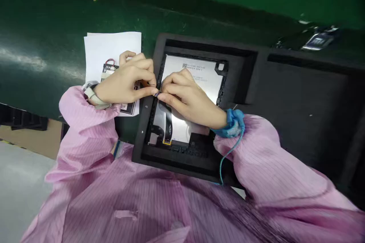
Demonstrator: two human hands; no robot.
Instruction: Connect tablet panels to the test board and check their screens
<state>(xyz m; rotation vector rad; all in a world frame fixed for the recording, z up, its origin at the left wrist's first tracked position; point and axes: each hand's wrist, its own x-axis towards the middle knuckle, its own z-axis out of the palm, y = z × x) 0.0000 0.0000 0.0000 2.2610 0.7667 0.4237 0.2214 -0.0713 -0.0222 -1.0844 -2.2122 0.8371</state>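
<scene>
**Now, a fine two-handed pinch**

Seen from the head view, the left hand (pixel 128 79) has thumb and forefinger closed tight on a small tab (pixel 156 93). The tab is bluish and too tiny to name further, and it sits right at the left edge of the display panel (pixel 199 79). The right hand (pixel 186 98) meets it from the right, fingers narrow and curled, tips at the same spot. Whether they grip or only press cannot be told. I judge the step in hand to be fine work on that tab at the panel's rim. Any further handling calls for a light, steady pinch and no tug on thin parts.

The panel lies flat in a matte black foam tray (pixel 148 140) with square-cut walls. Its upturned face is smooth and silvery, with small print at the far side. A ribbon-flat black flex cable (pixel 168 125) with an orange tip curves along its near left.

Left of the tray, a white paper sheet (pixel 111 45) carries a small circuit board (pixel 108 69) with red wires, partly under the left hand. A blue wrist strap (pixel 234 123) with a thin cord circles the right wrist. Everything rests on a dark green bench mat (pixel 42 26).
</scene>
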